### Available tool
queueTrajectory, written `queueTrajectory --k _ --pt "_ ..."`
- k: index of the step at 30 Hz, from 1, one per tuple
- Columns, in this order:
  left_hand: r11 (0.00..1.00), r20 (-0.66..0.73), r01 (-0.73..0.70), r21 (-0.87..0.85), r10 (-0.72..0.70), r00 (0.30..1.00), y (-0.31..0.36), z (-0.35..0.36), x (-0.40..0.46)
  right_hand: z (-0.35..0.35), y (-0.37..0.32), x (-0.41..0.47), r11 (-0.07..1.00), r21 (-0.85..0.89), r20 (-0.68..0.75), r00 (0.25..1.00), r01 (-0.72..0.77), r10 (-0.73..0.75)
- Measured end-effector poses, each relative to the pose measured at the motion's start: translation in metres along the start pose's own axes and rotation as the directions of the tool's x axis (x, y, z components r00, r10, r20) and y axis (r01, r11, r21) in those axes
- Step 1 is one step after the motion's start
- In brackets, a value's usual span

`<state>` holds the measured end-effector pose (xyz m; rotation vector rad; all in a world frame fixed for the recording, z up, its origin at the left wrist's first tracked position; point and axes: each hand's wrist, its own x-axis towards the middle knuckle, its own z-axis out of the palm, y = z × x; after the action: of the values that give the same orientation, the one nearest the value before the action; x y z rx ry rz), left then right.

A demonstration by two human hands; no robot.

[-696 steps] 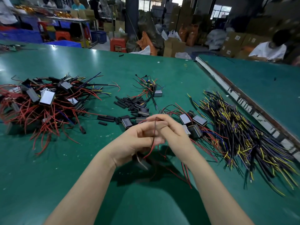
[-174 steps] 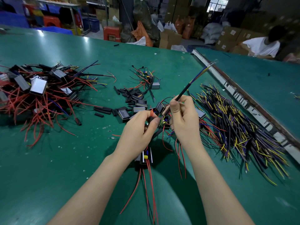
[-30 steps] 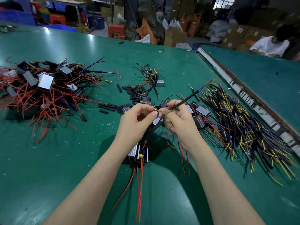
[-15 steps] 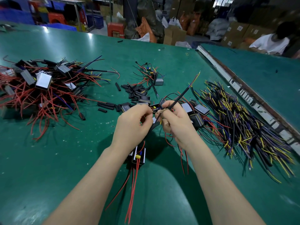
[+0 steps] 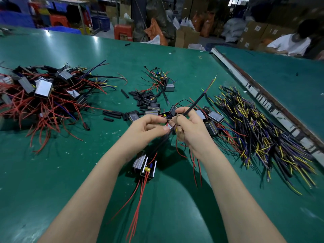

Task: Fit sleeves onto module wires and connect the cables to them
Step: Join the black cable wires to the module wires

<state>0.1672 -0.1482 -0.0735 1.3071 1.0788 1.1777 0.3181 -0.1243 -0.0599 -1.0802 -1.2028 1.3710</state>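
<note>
Two bare hands work above the middle of the green matte tabletop (image 5: 52,172). The left hand (image 5: 145,130) has thumb and forefinger curled together, pinching thin wire ends at the point where both hands meet; exactly which wires it pinches cannot be told. The right hand (image 5: 191,128) has its fingers curled around one black-jacketed cable (image 5: 197,102).

That cable's long axis runs diagonally, from the hands up and away to the right. Its free end, with stripped yellow and dark cores, points toward the far right.

One small black-and-silver box-shaped module (image 5: 145,166) hangs just below the left wrist, near the table. Its open face, showing a yellow component, is turned toward the camera. Several red wires trail from it toward the near edge.

One loose heap of short black tubular sleeves (image 5: 142,100) lies beyond the hands. One tangled pile of modules with red leads (image 5: 42,95) occupies the left side; its count cannot be told. One large spread of black, yellow and purple cables (image 5: 259,130) lies to the right. At least three grey modules (image 5: 214,117) sit just beyond the right hand.

A second green table (image 5: 280,79) adjoins on the right across a pale seam strip. One person in a white shirt (image 5: 289,44) sits at its far side. Cardboard boxes (image 5: 254,34) and blue crates (image 5: 100,23) fill the room behind.
</note>
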Motion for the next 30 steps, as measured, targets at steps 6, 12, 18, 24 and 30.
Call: queueTrajectory --k 6,12,18,24,30 --pt "1.000 0.017 -0.022 -0.001 0.022 1.000 -0.002 0.000 0.000 0.000 -0.004 0.001 0.991 0.099 0.000 0.996 -0.088 0.088" --pt "0.999 0.035 -0.020 -0.047 0.022 0.999 -0.004 0.002 0.002 -0.003 -0.005 0.002 0.968 0.160 0.038 0.981 -0.193 0.189" --pt "0.999 0.020 -0.031 -0.023 0.032 0.999 -0.005 0.000 0.003 -0.006 -0.005 0.001 0.969 0.115 0.078 0.975 -0.216 0.208" --pt "0.999 -0.017 -0.050 -0.012 0.049 0.999 -0.005 0.001 0.004 -0.005 -0.003 0.000 0.984 0.086 0.141 0.980 -0.154 0.141" --pt "0.999 -0.021 -0.052 0.006 0.052 0.998 -0.006 0.001 0.004 -0.012 0.002 0.003 0.994 -0.112 0.134 0.991 -0.009 0.024"
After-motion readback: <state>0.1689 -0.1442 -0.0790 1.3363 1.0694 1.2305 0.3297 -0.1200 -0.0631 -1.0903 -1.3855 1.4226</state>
